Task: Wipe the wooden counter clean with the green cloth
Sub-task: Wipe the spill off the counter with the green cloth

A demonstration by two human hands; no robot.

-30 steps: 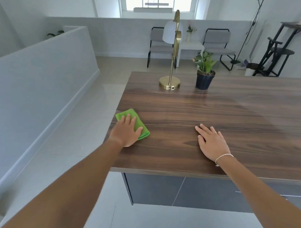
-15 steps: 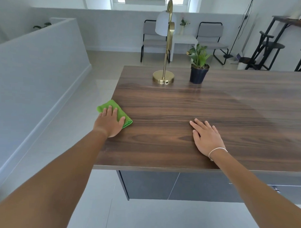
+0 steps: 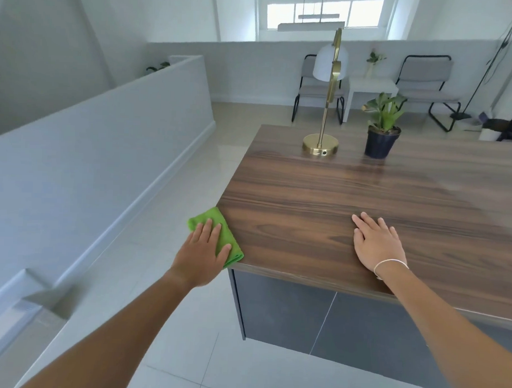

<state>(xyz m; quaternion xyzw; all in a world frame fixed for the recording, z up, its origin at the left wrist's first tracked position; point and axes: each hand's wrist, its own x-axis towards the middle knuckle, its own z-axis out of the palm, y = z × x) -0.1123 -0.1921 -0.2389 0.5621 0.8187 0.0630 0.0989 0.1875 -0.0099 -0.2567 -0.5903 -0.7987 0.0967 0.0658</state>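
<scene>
Left hand [image 3: 202, 254] lies flat, fingers together and stretched out, pressed down on the green cloth [image 3: 218, 236] at the near left corner of the wooden counter [image 3: 321, 213]. Part of the cloth hangs past the counter's left edge over the pale tiled floor [image 3: 147, 277], and its long axis runs diagonally, from the far left tip out over the floor to the near right end on the wood by the front edge. Right hand [image 3: 376, 244] rests palm down on the counter near the front edge, well apart from the cloth, fingers loosely spread and gripping nothing; a thin white bracelet [image 3: 390, 264] circles its wrist. Below the top, dark cabinet fronts [image 3: 317, 320] face the camera. Toward the far edge a brass lamp [image 3: 320, 145] stands upright on its round base, and just to its right a dark pot [image 3: 380, 144] holds a leafy green plant [image 3: 385, 111]. Beyond the counter, two grey chairs [image 3: 427, 72] flank a small white table [image 3: 371, 86] against the wall.
</scene>
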